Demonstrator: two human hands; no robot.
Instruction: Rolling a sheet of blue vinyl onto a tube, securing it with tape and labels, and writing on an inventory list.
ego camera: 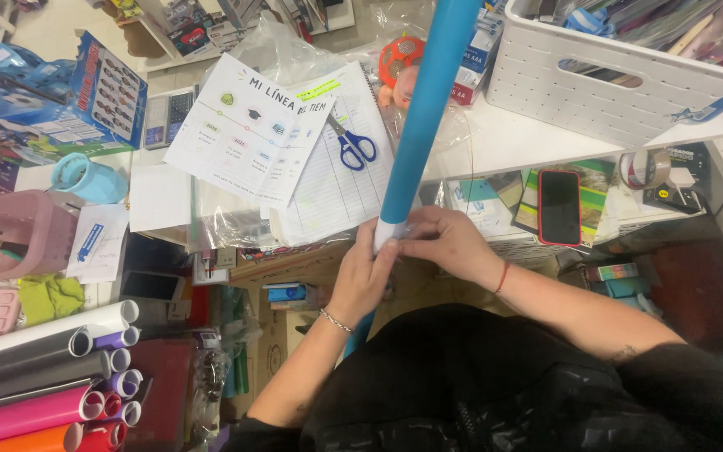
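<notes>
Left hand [364,269], a thin bracelet at its wrist, clasps the long blue paper roll [425,117] where a white band wraps it, fingers curled around the tube. Right hand [445,241], red cord at the wrist, pinches that same white band from the other side. Both hands touch. Upward the roll rises steeply over the white counter [512,142], just right of blue-handled scissors [351,144] lying on lined paper. Farther right, a red-cased phone [560,207] lies flat.
</notes>
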